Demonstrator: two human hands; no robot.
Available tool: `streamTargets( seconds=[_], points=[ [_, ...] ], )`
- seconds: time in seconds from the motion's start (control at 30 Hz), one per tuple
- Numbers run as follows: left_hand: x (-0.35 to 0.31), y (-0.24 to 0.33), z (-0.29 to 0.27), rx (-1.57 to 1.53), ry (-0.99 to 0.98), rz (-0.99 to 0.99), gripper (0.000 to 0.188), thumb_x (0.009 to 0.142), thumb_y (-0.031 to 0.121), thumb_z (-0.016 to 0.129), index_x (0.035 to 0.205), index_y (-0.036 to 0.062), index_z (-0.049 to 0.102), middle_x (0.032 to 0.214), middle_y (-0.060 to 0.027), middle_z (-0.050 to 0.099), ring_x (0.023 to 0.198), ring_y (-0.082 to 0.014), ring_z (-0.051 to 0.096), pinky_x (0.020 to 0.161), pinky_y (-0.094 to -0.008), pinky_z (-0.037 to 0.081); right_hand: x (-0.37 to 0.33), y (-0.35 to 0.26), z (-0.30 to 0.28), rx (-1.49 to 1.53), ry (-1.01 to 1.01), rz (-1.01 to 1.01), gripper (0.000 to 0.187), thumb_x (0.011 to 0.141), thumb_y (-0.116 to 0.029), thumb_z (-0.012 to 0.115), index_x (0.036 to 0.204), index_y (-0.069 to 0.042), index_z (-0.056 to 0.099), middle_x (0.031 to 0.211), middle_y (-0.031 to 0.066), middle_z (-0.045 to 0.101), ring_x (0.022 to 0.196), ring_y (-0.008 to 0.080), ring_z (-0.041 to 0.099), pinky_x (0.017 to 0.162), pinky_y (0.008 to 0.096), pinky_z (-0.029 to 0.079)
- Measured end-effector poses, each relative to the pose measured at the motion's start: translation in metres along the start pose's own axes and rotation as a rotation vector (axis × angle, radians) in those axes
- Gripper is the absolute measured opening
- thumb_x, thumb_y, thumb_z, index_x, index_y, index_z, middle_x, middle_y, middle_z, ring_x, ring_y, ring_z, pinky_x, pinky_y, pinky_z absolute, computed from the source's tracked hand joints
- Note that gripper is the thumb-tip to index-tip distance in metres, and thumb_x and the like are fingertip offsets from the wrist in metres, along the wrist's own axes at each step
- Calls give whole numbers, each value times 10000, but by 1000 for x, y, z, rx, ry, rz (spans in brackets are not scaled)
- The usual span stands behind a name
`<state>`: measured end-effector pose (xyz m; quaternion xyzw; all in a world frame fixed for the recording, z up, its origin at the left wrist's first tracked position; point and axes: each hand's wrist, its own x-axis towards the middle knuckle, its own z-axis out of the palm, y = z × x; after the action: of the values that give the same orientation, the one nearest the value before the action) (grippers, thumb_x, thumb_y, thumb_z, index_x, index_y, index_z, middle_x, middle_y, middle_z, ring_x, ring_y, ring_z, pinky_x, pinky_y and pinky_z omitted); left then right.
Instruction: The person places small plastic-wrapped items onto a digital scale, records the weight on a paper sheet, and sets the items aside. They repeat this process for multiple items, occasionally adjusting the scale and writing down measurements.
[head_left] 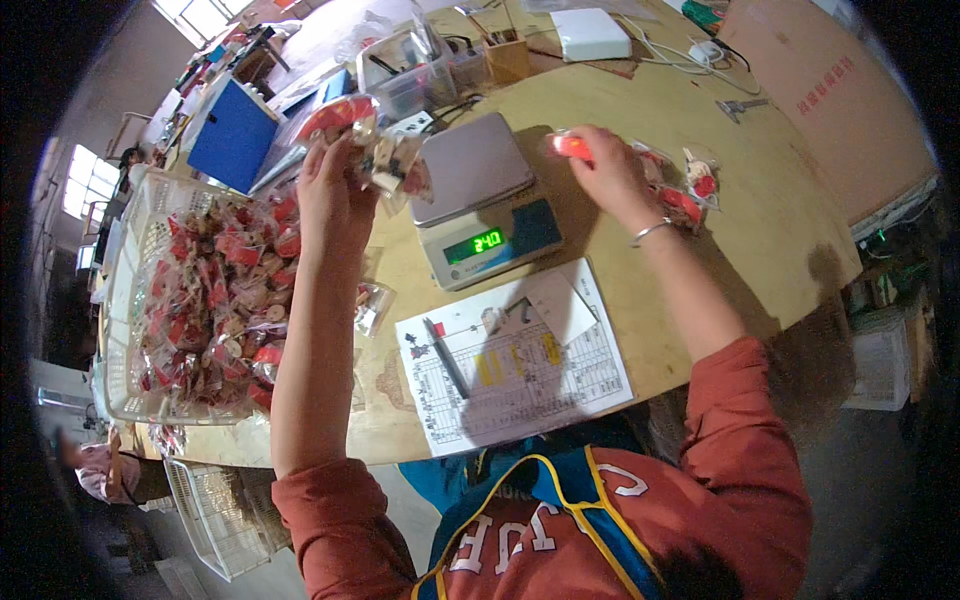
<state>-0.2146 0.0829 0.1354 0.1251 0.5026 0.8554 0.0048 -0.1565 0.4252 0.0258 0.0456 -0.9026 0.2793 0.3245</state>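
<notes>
the left hand [333, 192] is closed around a clear bag of red and cream parts [372, 150], raised beside a digital scale [480, 205]. the right hand [610, 175] pinches a small red piece [571, 146] just right of the scale.

1 scale [478, 200], 1 pen [447, 357], 1 printed sheet [520, 360], 2 white baskets [130, 250], 1 blue box [235, 135]; bagged parts too many to count.

scale [470, 170] silver, green digits | box [233, 135] blue | basket [130, 290] white
</notes>
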Motion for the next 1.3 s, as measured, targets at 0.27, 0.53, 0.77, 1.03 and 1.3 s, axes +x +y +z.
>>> streamTargets(
  seconds=[0.27,0.53,0.77,1.03,1.3],
  points=[
    [50,-99,2,-180,31,-365,185,1004,88,615,1168,4,640,1037,-149,720,933,-290,715,863,-457,607,-49,66,-77,-69,40,88,413,896,-171,766,1263,-24,646,1177,182,713,1105,372,678,964,454,536],
    [36,-56,-84,13,164,-430,290,998,111,611,1244,-38,653,1088,-162,726,944,-285,710,873,-454,584,-38,44,-74,131,81,92,372,898,-147,770,1228,-11,667,1197,190,707,1113,363,677,977,425,530],
    [-34,19,-121,-20,80,-343,378,1048,223,554,1322,-30,618,1198,-184,723,1091,-319,712,973,-482,585,-17,-10,-64,193,19,-59,368,930,-111,738,1274,-8,656,1282,162,677,1202,302,650,1033,387,506],
    [-99,66,-180,107,426,-244,334,1006,303,623,1190,33,690,1025,-106,756,915,-258,753,781,-411,643,-3,-37,-39,224,-17,-122,345,930,-116,736,1248,-5,659,1261,156,678,1198,308,647,1037,392,502],
    [-108,72,-194,215,461,-241,356,1015,326,610,1204,33,682,974,-81,732,879,-222,736,756,-383,629,10,-62,-18,209,-10,-199,338,889,-166,749,1194,-35,689,1218,173,699,1122,372,669,978,446,536]
  ],
)
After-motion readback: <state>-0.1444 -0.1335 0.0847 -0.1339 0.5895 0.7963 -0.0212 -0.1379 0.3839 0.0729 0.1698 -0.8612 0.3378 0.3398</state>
